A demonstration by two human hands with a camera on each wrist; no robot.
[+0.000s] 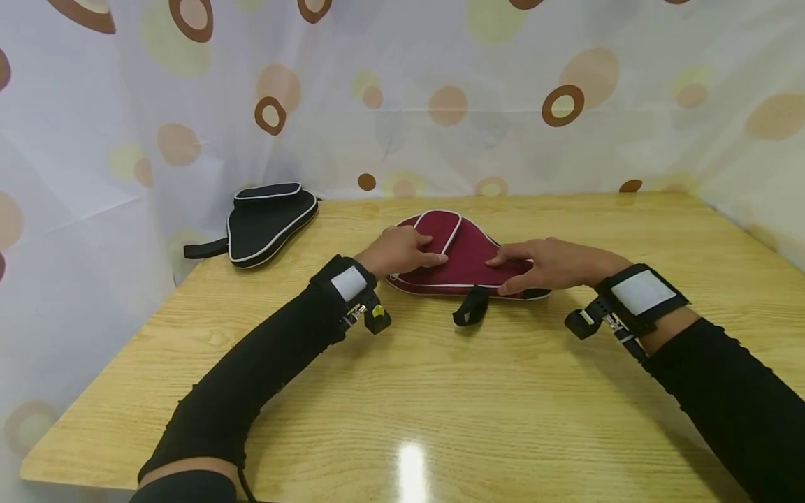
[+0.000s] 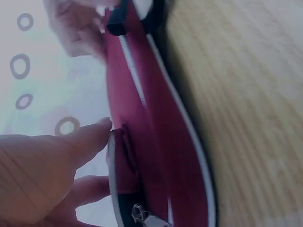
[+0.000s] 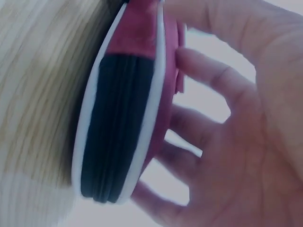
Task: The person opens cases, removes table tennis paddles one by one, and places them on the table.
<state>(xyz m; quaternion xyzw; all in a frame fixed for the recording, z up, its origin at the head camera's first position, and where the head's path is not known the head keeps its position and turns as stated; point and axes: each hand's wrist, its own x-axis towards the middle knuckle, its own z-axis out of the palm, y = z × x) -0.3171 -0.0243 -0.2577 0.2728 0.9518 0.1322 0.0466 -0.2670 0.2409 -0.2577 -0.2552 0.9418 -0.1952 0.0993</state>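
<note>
A dark red table tennis paddle case (image 1: pixel 473 260) with white piping lies flat on the wooden table, its pocket side up. My left hand (image 1: pixel 397 250) rests on its pocket end; in the left wrist view the thumb touches the pocket's edge, near a metal zipper pull (image 2: pixel 142 215). Over the narrower right end, my right hand (image 1: pixel 553 264) lies with fingers spread on the top. Its thumb is at the near side, beside a black strap (image 1: pixel 472 306). The right wrist view shows the case's black end (image 3: pixel 118 127) and those fingertips against the red cloth.
A black paddle case (image 1: pixel 270 227) with white piping lies at the table's back left, its strap pointing left. A patterned curtain (image 1: pixel 402 98) hangs behind the table (image 1: pixel 440 398). Each wrist carries a strapped-on camera.
</note>
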